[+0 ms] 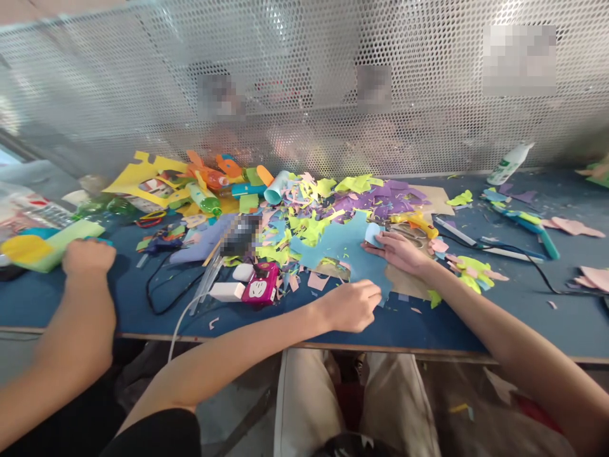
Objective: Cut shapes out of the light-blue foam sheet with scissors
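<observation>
A blue foam sheet (349,251) lies on the blue table (523,311) amid cut paper scraps. My left hand (353,306) rests at the sheet's near edge, fingers curled in a pinch on that edge. Stretched out flat on the sheet's right side, my right hand (398,251) touches a small pale blue round piece (372,233) with its fingertips. Brown card (404,282) shows under my right wrist.
Another person's closed hand (89,256) rests at the far left beside a yellow-green block (45,244). A pink device (261,284), white adapters, black cables, a glue bottle (510,163), scissors (528,222) and heaps of coloured scraps (309,209) cover the table. A perforated metal screen (304,95) stands behind.
</observation>
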Demonstrator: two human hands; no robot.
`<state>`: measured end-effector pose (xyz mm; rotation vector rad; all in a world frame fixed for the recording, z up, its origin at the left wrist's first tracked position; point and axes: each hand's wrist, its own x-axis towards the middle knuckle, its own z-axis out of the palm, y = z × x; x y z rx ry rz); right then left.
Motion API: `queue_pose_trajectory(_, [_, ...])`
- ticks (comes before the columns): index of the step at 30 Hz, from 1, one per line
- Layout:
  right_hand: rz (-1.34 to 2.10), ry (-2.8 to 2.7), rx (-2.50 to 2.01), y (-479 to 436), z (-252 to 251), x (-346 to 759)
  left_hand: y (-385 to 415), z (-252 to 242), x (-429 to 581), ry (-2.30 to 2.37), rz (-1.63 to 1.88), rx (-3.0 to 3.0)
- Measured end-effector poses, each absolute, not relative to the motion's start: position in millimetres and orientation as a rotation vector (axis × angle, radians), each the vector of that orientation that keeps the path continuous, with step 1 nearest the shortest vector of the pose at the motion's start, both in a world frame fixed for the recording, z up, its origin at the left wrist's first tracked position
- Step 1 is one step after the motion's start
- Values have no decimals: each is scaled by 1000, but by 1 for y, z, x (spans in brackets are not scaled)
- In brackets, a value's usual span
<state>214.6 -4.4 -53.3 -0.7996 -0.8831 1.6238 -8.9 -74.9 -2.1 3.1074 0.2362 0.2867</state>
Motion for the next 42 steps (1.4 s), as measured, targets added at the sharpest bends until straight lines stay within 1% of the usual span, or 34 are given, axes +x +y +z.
queue_pose_trajectory(6, [1638, -928, -796, -5, -54, 214, -70, -3, -35, 135, 387, 2995])
queue_pose_trajectory(11, [1625, -947, -786, -5, -54, 215, -62, 0, -27, 243, 436, 2963])
queue_pose_trajectory(15, [1604, -995, -794, -8, -53, 213, -64, -10, -28, 163, 449, 2927])
queue_pose_trajectory(18, [1567, -1108, -853, -10, -49, 211, -65, -9, -41, 116, 473, 2899])
queue_pose_trajectory(20, [1502, -1268, -942, -12, -43, 212, -60, 1, -49, 127, 467, 2920])
queue_pose_trajectory(22, [1367, -1489, -1051, -16, -33, 215, -52, 16, -53, 257, 495, 2946])
queue_pose_trajectory(24, [1200, -1754, -1114, -21, -22, 220, -41, 32, -50, 516, 595, 2910])
queue_pose_trajectory(25, [1175, -1865, -1103, -24, -17, 223, -36, 39, -46, 655, 645, 2871])
queue_pose_trajectory(27, [1239, -1984, -1074, -29, -11, 227, -27, 47, -38, 843, 715, 2761])
queue_pose_trajectory(29, [1353, -1976, -1075, -34, -9, 228, -21, 47, -29, 942, 738, 2630])
queue_pose_trajectory(32, [1393, -1920, -1107, -38, -11, 226, -19, 37, -22, 966, 699, 2389])
queue_pose_trajectory(36, [1270, -1877, -1133, -41, -11, 219, -24, 18, -17, 884, 560, 2077])
queue_pose_trajectory(42, [1133, -1761, -1164, -44, -14, 208, -26, 6, -15, 846, 449, 1937])
